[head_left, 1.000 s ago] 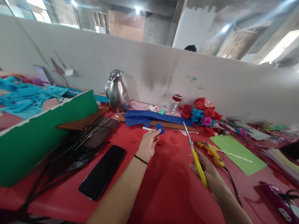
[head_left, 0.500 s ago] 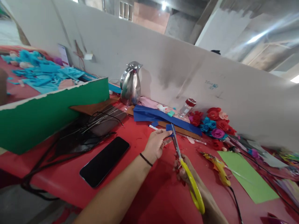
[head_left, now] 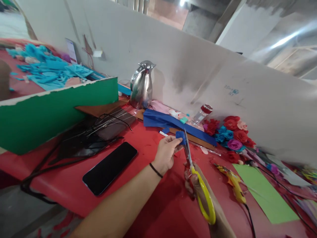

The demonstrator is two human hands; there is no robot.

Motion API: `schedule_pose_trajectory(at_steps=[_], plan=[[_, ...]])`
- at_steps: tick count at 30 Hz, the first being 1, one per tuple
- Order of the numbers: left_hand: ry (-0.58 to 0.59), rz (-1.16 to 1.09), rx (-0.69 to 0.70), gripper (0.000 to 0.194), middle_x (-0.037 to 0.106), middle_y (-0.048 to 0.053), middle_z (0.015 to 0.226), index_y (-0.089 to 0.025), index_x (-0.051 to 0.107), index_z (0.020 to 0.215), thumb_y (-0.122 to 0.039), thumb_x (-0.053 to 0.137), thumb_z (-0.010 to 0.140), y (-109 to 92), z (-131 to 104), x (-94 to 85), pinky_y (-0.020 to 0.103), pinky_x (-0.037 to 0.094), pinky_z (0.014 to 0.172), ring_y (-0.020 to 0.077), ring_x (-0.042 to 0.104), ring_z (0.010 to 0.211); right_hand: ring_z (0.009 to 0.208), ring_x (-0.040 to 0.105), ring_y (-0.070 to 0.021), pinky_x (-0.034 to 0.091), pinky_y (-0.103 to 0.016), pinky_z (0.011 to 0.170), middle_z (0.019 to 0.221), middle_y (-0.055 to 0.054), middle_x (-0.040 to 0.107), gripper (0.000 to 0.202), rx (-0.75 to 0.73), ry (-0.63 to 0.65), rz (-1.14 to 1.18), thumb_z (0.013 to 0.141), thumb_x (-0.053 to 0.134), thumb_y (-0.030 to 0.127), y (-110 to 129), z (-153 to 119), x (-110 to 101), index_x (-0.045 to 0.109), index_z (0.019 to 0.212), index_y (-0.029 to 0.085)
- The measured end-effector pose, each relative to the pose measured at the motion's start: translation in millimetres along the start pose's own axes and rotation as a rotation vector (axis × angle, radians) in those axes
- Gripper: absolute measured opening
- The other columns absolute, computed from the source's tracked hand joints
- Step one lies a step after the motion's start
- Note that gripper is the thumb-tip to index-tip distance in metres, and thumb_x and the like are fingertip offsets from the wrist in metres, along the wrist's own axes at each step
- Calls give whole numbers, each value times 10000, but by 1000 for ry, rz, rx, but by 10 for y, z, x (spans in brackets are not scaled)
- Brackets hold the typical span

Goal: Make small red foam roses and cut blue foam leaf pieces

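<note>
My left hand [head_left: 166,152], with a dark band at the wrist, pinches a small piece of blue paper [head_left: 180,136] between thumb and fingers above the red table. Wrapped round the yellow handles of a pair of scissors [head_left: 203,195] is my right hand [head_left: 194,181]. The blades point up and away and lie along the right edge of the blue piece, slightly apart. Just behind the hands, a long folded strip of blue paper [head_left: 162,119] rests on a brown strip. A small white stick [head_left: 163,134] lies beside the left fingertips.
To the left are a black phone [head_left: 110,168], a dark bag [head_left: 81,145] and a green board [head_left: 61,115]. A steel jug [head_left: 142,87] and a jar [head_left: 202,114] stand by the wall. At right lie paper flowers [head_left: 232,132], a yellow glue gun [head_left: 234,185] and green paper [head_left: 266,195].
The view has shifted slightly. The blue piece is turned a little more toward me, and the scissors' handles are somewhat more upright. Both hands keep their hold.
</note>
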State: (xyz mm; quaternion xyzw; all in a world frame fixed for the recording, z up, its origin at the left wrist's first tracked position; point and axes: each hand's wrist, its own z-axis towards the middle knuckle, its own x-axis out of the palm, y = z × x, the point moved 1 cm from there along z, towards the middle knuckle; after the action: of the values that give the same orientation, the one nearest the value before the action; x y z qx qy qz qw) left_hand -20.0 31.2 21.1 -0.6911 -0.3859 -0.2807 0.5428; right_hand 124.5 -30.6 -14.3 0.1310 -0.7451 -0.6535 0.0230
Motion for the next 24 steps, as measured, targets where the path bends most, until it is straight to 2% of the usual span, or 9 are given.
schedule_pose_trajectory(at_steps=[7,11,16,20,24], plan=[[-22,-3,-9,210,612,-3,593,-139,543,554,-85,714,664,13,27,-21,260,513,713,93,600,610,332,259,-32,219,-168,282,578,85,406,674,50,-68,-33,595,549,834,156,7,114,441,888,237],[-8,1,-2,189,636,13,638,-136,562,581,-96,728,664,14,60,-52,276,519,742,100,608,625,351,290,-39,259,-159,316,559,98,377,603,46,-53,-72,674,542,779,188,-6,107,432,911,236],[-12,22,-7,184,647,19,649,-134,572,582,-105,739,653,-5,84,-83,288,523,774,110,622,651,355,276,-38,234,-147,322,533,108,349,488,38,-17,-100,779,519,687,55,19,63,448,941,232],[5,54,-11,170,667,33,679,-130,589,605,-121,757,629,-25,84,-86,295,525,800,126,641,687,348,287,-38,230,-149,319,546,109,365,506,40,-34,-74,763,555,670,-8,28,52,458,1010,240],[10,90,-23,170,661,26,661,-128,582,604,-119,750,629,-28,85,-87,299,528,804,122,643,658,345,300,-35,239,-153,311,587,97,402,524,68,-10,-22,756,547,685,54,-9,67,458,1016,239]])
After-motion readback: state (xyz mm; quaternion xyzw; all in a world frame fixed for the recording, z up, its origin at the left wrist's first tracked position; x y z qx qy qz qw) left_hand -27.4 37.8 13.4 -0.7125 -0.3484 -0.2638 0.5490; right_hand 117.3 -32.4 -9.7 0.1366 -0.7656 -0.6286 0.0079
